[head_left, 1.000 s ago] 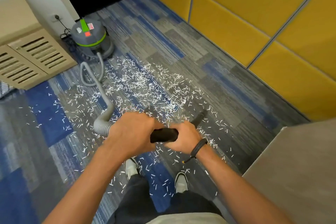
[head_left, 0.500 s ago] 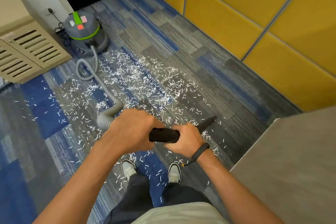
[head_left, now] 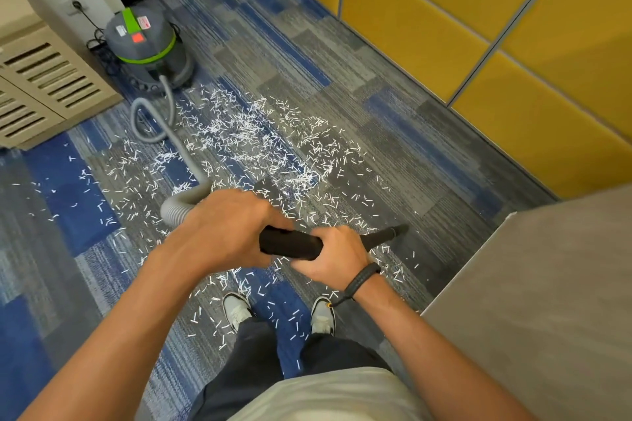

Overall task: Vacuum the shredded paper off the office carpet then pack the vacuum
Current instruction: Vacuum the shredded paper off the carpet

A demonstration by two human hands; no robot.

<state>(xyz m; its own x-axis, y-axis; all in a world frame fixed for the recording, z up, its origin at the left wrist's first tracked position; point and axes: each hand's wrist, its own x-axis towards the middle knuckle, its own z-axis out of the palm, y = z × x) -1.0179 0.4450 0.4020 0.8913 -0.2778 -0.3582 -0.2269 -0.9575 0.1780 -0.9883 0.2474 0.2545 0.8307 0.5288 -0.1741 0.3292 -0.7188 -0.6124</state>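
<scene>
Now nozzle (head_left: 386, 236) farther right, both-handed.

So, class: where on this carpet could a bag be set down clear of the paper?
Bare carpet runs along the yellow wall, beyond the vacuum. Shredded paper crowds the middle, from the hose down to the shoes.

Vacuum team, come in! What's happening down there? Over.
Both hands, left and right, grip the black wand. Nozzle tip low over the carpet. Paper mostly unswept. Hose trails through it to the vacuum.
</scene>
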